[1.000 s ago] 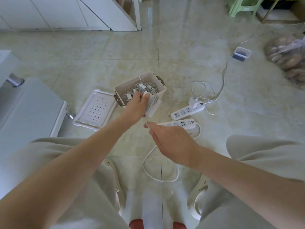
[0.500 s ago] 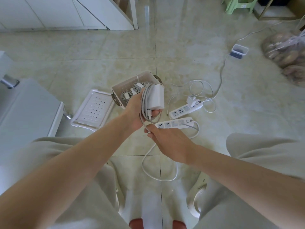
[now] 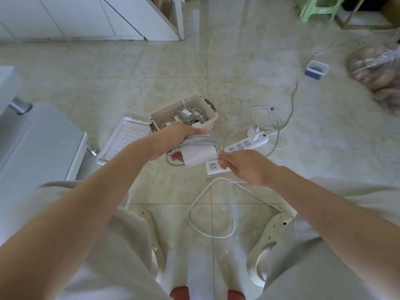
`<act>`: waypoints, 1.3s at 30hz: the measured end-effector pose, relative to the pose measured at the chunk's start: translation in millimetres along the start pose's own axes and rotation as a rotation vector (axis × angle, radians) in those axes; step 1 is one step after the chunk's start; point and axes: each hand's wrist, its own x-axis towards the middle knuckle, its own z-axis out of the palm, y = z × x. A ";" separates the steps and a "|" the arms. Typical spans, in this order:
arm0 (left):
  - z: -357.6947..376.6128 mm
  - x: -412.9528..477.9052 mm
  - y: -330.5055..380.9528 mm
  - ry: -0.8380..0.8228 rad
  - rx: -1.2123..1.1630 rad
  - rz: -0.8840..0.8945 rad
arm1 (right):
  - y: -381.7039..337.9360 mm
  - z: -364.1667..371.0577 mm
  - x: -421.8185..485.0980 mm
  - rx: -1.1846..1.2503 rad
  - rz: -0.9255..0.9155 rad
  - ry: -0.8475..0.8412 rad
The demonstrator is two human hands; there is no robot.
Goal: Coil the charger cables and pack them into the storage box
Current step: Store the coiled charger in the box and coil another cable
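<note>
Left hand: clenched on square white charger brick, cable turns wrapped round it.
Right hand: pinching thin white cable.
Risk: slack tail on floor may snag; wraps could slip off.

I can read no text here. The stool carries a small label, too blurred to make out, and the power strips show only unmarked sockets.
</note>
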 end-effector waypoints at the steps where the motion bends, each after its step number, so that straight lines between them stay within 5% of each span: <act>1: -0.1 0.5 -2.8 0.017 0.132 0.033 | 2.7 -1.7 -0.3 0.006 0.021 0.000; 8: 4.3 4.0 -17.2 0.081 0.458 0.043 | 3.1 -10.6 3.6 0.054 0.114 0.075; 15: 2.8 16.6 -33.6 0.366 0.856 0.194 | -7.7 -25.4 4.4 0.199 0.185 0.194; 22: 12.2 31.3 -47.1 0.533 0.987 0.348 | -23.4 -33.5 -3.1 0.416 0.159 0.279; 25: 16.2 31.8 -43.9 0.595 0.701 0.225 | -40.8 -31.8 -12.8 0.468 0.070 0.270; 29: 24.8 38.2 -31.8 0.586 -0.015 -0.068 | -64.3 -5.5 -24.8 0.405 -0.101 0.131; 34: 43.0 37.0 -23.2 0.313 -0.972 -0.255 | -58.0 6.1 -20.5 0.385 -0.098 0.091; 39: 37.1 32.6 -24.4 -0.007 -1.256 -0.177 | -49.5 6.0 -17.5 0.492 -0.029 0.059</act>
